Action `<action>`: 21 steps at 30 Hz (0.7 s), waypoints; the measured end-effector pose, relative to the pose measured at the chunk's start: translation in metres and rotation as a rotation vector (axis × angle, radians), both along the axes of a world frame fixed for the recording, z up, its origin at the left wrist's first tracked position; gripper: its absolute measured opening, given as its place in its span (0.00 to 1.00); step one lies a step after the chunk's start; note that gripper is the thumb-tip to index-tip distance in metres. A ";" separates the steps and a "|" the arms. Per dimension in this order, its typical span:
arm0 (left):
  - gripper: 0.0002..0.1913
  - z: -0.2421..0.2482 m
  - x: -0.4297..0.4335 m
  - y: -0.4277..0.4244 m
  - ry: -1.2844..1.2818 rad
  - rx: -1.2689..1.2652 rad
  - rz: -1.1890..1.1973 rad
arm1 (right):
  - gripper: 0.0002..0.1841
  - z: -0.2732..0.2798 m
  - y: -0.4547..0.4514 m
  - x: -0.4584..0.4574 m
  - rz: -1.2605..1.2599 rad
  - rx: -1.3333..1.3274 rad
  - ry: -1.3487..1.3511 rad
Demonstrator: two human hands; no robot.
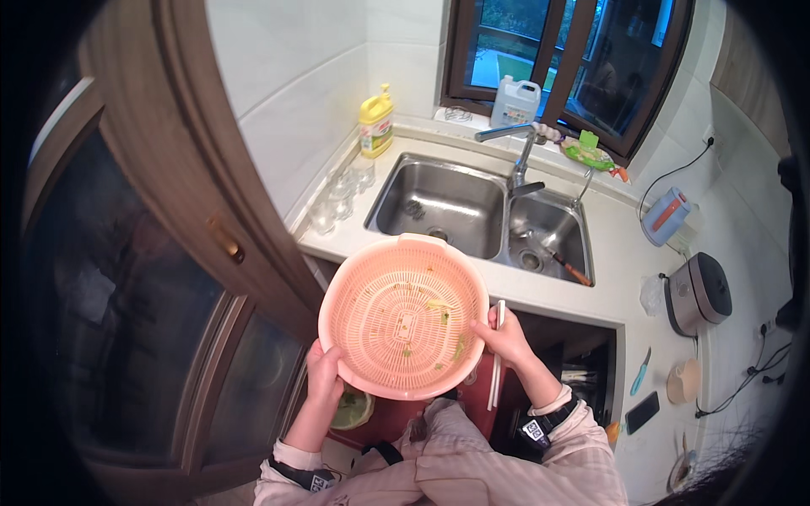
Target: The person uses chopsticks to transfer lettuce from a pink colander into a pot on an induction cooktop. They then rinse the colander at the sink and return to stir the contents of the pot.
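Observation:
A pink plastic colander (364, 303) is held up in front of my body, before the sink's front edge. My left hand (324, 369) grips its near-left rim, thumb on top. My right hand (506, 336) grips the right rim and also has a pair of white chopsticks (494, 386) in it, pointing down. Small scraps of green leaf (445, 318) and a pale yellowish piece (438, 304) cling inside the colander. Below its left side, a round container (352, 411) with a light rim is partly hidden.
Beyond stands a steel double sink (455, 190) with a faucet (520, 164); a handled utensil (569, 267) lies in the right basin. Several glasses (342, 199) and a yellow pump bottle (376, 123) stand left. A rice cooker (696, 294), kettle (666, 217), knife (641, 373) and phone (643, 412) are right.

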State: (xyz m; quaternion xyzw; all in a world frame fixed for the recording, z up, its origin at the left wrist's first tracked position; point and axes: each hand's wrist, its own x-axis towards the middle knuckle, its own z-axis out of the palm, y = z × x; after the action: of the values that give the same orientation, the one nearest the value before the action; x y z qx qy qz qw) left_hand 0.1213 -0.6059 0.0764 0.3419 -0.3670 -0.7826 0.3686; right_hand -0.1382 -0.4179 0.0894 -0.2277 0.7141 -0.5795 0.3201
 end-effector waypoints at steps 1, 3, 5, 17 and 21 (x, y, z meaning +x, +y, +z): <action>0.17 0.005 -0.024 -0.004 -0.004 0.009 0.001 | 0.17 0.006 -0.003 -0.023 -0.014 -0.015 -0.092; 0.17 0.012 -0.068 -0.011 -0.008 0.038 -0.001 | 0.19 0.019 -0.015 -0.062 -0.153 -0.104 -0.187; 0.16 0.020 -0.105 -0.023 0.002 0.043 -0.025 | 0.18 0.035 -0.022 -0.102 -0.112 -0.094 -0.302; 0.16 0.007 -0.253 -0.121 -0.089 0.185 -0.081 | 0.18 0.061 -0.006 -0.246 -0.374 -0.564 -0.412; 0.06 0.024 -0.275 -0.156 -0.149 0.026 -0.182 | 0.18 0.074 0.058 -0.268 -0.508 -0.694 -0.291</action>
State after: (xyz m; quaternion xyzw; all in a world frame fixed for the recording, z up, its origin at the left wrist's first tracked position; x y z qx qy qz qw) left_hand -0.1534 -0.7614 0.1003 0.3692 -0.4130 -0.7898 0.2633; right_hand -0.4060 -0.3596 0.1638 -0.0553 0.4585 -0.8706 0.1697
